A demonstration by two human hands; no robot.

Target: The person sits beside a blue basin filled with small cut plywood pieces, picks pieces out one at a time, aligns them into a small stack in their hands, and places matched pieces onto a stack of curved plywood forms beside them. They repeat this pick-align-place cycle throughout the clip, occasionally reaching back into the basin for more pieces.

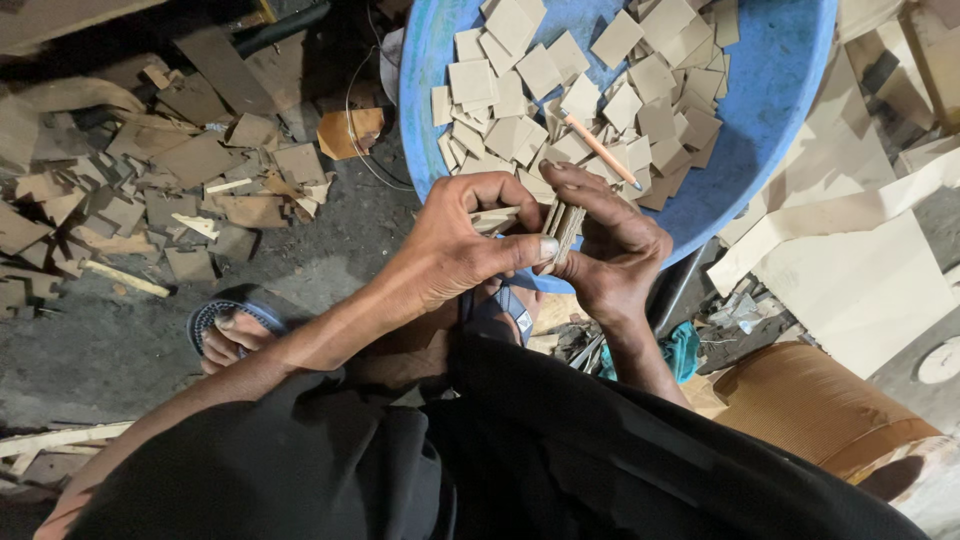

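Observation:
My right hand grips a small stack of square tan board pieces on edge, and a pencil sticks out between its fingers. My left hand presses its thumb against the side of that stack and also holds a few loose pieces under its fingers. Both hands hover over the near rim of a big blue tub, which holds several similar square tan pieces.
Scraps of brown board litter the dark floor at left. Pale board sheets lie at right, beside a brown cardboard roll. My sandalled foot rests on the floor at lower left.

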